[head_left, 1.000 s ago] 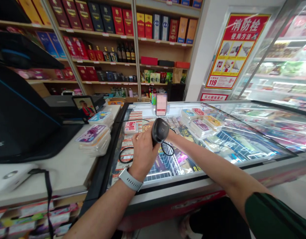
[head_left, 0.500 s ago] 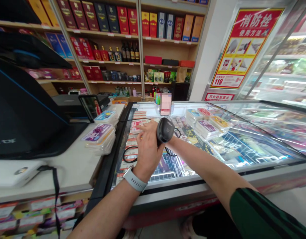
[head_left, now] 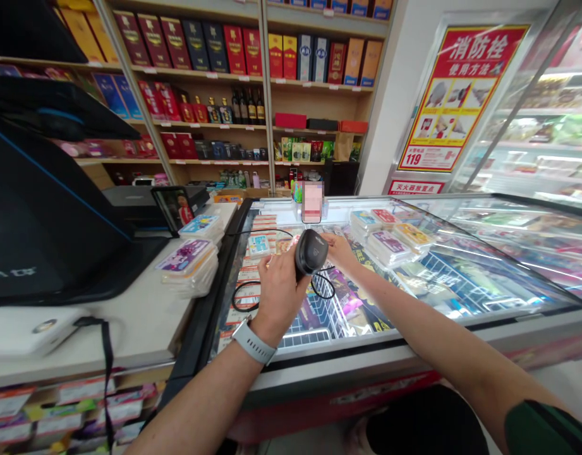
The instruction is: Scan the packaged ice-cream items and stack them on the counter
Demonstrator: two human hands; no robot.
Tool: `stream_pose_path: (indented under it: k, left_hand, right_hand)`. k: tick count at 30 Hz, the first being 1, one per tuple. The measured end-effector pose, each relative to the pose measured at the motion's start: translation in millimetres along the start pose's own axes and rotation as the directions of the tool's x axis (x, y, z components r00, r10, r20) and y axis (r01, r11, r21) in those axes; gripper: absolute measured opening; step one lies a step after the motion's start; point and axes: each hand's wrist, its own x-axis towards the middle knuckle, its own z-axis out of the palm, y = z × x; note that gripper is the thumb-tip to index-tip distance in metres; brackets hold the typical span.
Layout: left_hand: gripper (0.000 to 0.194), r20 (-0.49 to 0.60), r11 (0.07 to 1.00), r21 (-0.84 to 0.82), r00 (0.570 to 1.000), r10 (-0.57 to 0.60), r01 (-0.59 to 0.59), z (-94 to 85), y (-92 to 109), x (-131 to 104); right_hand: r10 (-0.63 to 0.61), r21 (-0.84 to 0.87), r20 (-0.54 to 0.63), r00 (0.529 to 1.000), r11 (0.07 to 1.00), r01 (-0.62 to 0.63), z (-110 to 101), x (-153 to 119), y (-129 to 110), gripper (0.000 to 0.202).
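Observation:
My left hand (head_left: 277,287), with a pale watch band on its wrist, is wrapped round a black handheld barcode scanner (head_left: 312,251). The scanner's rounded head points away over the freezer's glass top. Beyond it, my right hand (head_left: 339,250) has its fingers bent and close together, partly covered by the scanner. A flat pack with a red label (head_left: 294,241) peeks out between the left fingers and the scanner, mostly hidden, seemingly in the right fingers. On the glass left of it lies a flat pack with a blue label (head_left: 259,244).
Several stacked packs (head_left: 390,243) lie on the glass to the right. More packs (head_left: 186,259) are piled on the counter at left, by a black monitor (head_left: 48,215). A phone (head_left: 313,203) stands at the back. The scanner's black cable (head_left: 241,297) loops over the glass.
My right hand has moved right, from the flat packs to beyond the scanner. The red-labelled pack has left its spot, and a blue-labelled one shows there. The left hand keeps its grip.

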Motion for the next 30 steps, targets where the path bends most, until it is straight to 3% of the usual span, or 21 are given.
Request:
stream_pose_path:
  k: [7,14,30]
  left_hand:
    - [0.051,0.023,1.0,0.016,1.0,-0.003,0.003,4.8,-2,1]
    - [0.05,0.032,0.999,0.043,0.999,0.007,-0.008,5.4,-3,2]
    - [0.048,0.038,0.999,0.05,0.999,0.001,-0.003,6.3,-5,2]
  right_hand:
    - [0.077,0.115,-0.159,0.984,0.992,-0.059,-20,-7,9,0.06]
    - [0.121,0.253,-0.14,0.983,0.964,-0.083,-17,-5,5,0.046]
    - [0.097,0.269,-0.149,0.984,0.962,-0.054,-14,-7,4,0.041]
